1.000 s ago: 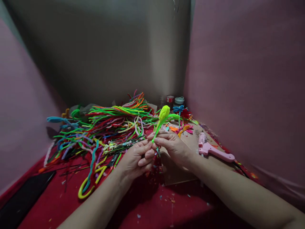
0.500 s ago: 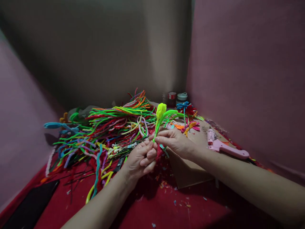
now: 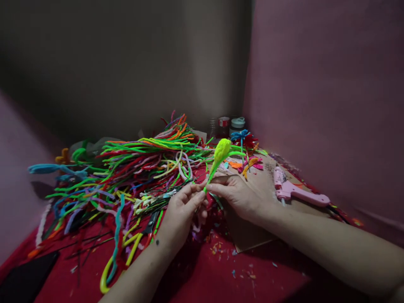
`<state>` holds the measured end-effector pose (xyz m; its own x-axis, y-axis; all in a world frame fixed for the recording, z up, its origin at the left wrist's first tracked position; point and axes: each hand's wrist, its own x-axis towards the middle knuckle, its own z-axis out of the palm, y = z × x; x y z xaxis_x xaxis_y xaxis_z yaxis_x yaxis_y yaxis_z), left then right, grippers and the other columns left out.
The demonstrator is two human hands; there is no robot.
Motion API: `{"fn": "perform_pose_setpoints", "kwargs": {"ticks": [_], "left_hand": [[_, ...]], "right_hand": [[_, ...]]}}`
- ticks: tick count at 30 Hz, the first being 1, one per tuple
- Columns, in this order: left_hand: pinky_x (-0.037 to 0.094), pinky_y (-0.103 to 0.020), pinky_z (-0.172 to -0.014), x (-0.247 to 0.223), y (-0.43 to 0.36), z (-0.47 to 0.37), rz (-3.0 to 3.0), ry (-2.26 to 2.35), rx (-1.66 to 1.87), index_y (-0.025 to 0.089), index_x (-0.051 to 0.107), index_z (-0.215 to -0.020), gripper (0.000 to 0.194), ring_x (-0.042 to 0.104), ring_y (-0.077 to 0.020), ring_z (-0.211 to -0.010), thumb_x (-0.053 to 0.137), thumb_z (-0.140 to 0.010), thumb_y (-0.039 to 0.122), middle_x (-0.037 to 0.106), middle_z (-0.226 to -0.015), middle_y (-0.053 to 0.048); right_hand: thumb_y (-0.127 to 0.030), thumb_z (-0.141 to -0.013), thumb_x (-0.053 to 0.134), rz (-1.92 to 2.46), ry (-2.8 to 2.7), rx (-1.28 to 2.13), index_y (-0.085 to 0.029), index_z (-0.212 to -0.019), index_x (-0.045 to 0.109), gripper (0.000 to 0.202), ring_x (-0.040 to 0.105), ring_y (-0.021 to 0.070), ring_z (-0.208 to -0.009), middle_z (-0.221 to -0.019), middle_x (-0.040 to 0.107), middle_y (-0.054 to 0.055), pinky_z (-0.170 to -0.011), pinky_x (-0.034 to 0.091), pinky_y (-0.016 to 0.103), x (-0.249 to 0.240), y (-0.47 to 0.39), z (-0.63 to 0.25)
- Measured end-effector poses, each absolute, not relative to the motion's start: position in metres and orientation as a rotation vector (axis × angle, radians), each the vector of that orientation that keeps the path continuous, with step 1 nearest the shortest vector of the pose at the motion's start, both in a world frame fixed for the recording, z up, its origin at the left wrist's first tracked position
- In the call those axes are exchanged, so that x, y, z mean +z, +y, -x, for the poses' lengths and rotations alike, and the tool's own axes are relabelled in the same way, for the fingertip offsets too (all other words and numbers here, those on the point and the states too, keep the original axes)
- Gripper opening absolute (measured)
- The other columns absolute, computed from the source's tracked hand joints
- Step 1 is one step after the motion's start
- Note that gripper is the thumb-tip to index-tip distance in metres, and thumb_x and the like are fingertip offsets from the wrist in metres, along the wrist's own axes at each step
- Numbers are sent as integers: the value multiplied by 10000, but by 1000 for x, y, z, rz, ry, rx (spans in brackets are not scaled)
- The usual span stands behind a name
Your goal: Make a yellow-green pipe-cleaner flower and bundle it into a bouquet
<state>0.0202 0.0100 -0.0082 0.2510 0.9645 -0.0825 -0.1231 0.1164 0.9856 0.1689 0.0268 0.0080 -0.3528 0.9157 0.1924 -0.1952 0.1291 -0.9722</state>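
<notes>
A pipe-cleaner flower point(image 3: 221, 150) with a yellow bloom and bright green leaves stands tilted between my hands. The fingers of my left hand point(image 3: 186, 206) are closed on the lower end of its green stem. My right hand point(image 3: 235, 193) pinches the same stem at about the same height, thumb and index finger pressed together. Part of the stem's bottom is hidden by my fingers. One long green leaf point(image 3: 235, 153) bends off to the right behind the bloom.
A big heap of coloured pipe cleaners point(image 3: 145, 155) covers the left and back. Scissors point(image 3: 150, 227) lie by my left wrist. A pink glue gun point(image 3: 299, 194) rests on cardboard point(image 3: 246, 235) at right. Finished-looking blue flower point(image 3: 241, 135), lidded jar point(image 3: 237, 123) and black phone-like slab point(image 3: 28, 275) also show.
My left hand has turned, its back now facing up more, with the fingers still at the stem. The bloom leans further right, and its green leaf lies closer against it. The view has shifted slightly.
</notes>
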Motion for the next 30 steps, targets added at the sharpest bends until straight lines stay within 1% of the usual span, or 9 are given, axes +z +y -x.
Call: {"fn": "perform_pose_setpoints", "kwargs": {"ticks": [5,8,10,12,15,18,24,28,30], "left_hand": [[478,-233,-542,-12,4,-23,-1640,1247,1206,193,524,-1072,323,596,-135,-618,626,-791,317,598,-734,11],[463,-249,-639,-20,2,-21,-2057,1408,1273,227,476,-1168,376,624,-159,-724,598,-816,279,638,-849,-23],[439,-252,-640,-22,1,-18,-2319,1474,1247,230,486,-1186,373,627,-173,-718,583,-828,268,652,-872,-45],[416,-255,-638,-22,0,-16,-2501,1501,1200,220,552,-1123,297,627,-190,-726,577,-831,263,657,-876,-69],[382,-259,-629,-18,-1,-13,-2627,1517,1116,211,627,-981,162,603,-195,-681,564,-836,247,636,-769,-68],[363,-262,-612,-15,-2,-12,-2716,1546,1032,203,644,-889,128,569,-184,-618,522,-855,218,606,-682,-58],[408,-239,-673,-21,2,-9,-2592,1422,1105,208,611,-1000,211,613,-169,-728,463,-861,152,662,-829,-51],[385,-198,-576,-19,3,-11,-2257,1384,1217,202,604,-888,137,514,-100,-575,470,-869,182,579,-675,27],[369,-182,-541,-15,1,-13,-2020,1350,1226,196,605,-853,115,468,-83,-550,492,-865,212,540,-641,41]], "right_hand": [[-287,-714,666,792,-1311,1349,-189,-514,601,232,462,126,-640,-594,549,-18,-646,382,278,4,26,-169],[-331,-691,680,788,-1192,1421,-200,-501,612,240,462,140,-654,-563,533,-15,-667,381,299,0,25,-166],[-375,-675,686,794,-1112,1491,-196,-506,612,256,456,141,-630,-533,515,-18,-652,376,307,-2,23,-163],[-407,-648,704,801,-1072,1527,-188,-490,592,292,438,132,-590,-507,492,-27,-633,367,307,-3,21,-161],[-405,-628,731,830,-1096,1499,-180,-462,568,323,416,118,-567,-495,472,-38,-670,366,311,-3,18,-160],[-402,-677,705,835,-1153,1436,-182,-484,584,317,416,120,-595,-544,504,-29,-720,362,316,-5,16,-161],[-385,-739,660,764,-1221,1440,-181,-569,641,266,490,142,-708,-663,561,-10,-777,383,314,-12,15,-160],[-309,-769,640,738,-1350,1402,-173,-610,664,210,506,128,-731,-697,569,-18,-805,396,292,-9,16,-161],[-313,-791,617,680,-1395,1407,-169,-644,678,215,532,132,-765,-714,594,-12,-825,406,290,-8,18,-161]]}}
